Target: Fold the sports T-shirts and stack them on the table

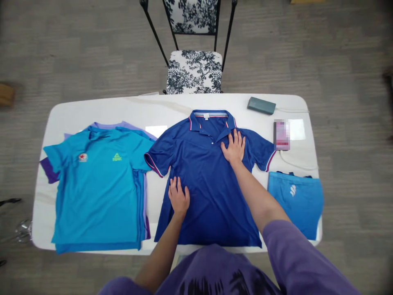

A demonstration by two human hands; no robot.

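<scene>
Purple top (215, 270) w/ dark print is closest to me, at btm ctr of the frame, and the person wearing it is leaning over a white table (116, 107). On this table, in the ctr, the blue polo shirt (211, 184) is lying flat, front side up, collar toward the top of the frame. Its collar and cuffs have red and white trim; a white label is visible inside the neck.

L hand (179, 200) is open, palm down, fingers a little apart, resting on the left side of the polo, approx. mid-height. R hand (233, 148) is also open, w/ fingers spread wider, pressed flat just below the collar, on its right side. Neither hand has grasped anything; both only touch the cloth.

At left of the frame is a pile of tees, turquoise tee (98, 188) on top, w/ a round badge and a green logo; purple and lilac edges come out under it. Its right sleeve touches the polo's left sleeve.

Upper right: grey-green case (261, 105), and below it a phone (281, 135) w/ blurred screen, near the polo's sleeve. Lower right: folded blue cloth (294, 203) w/ small white logo. Behind the table, at top ctr, stands a patterned chair (195, 71), black & white.
</scene>
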